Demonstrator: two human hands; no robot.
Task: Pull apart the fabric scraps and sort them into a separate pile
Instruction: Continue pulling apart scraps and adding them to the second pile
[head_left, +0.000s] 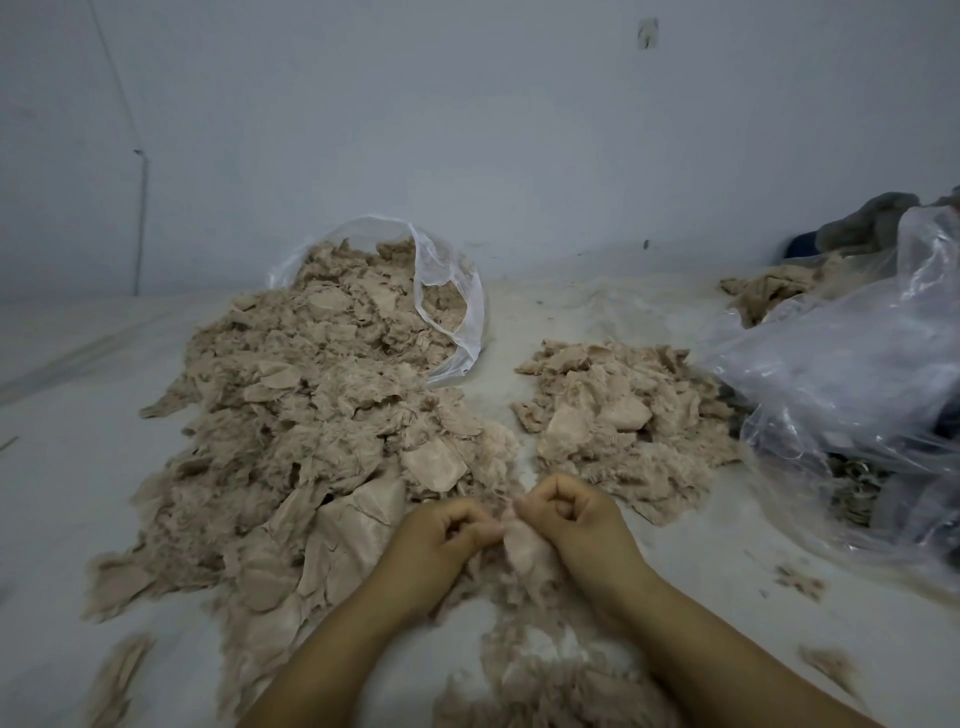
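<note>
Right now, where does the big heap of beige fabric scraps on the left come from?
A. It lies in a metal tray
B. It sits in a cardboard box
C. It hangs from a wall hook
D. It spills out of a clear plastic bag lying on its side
D: the big heap of beige fabric scraps runs straight out of the open mouth of the clear plastic bag lying by the wall.

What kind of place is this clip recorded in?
Probably a textile-waste sorting spot on a bare floor against a plain wall: a large heap of beige fabric scraps spills from a clear plastic bag, with a smaller sorted pile beside it.
</note>
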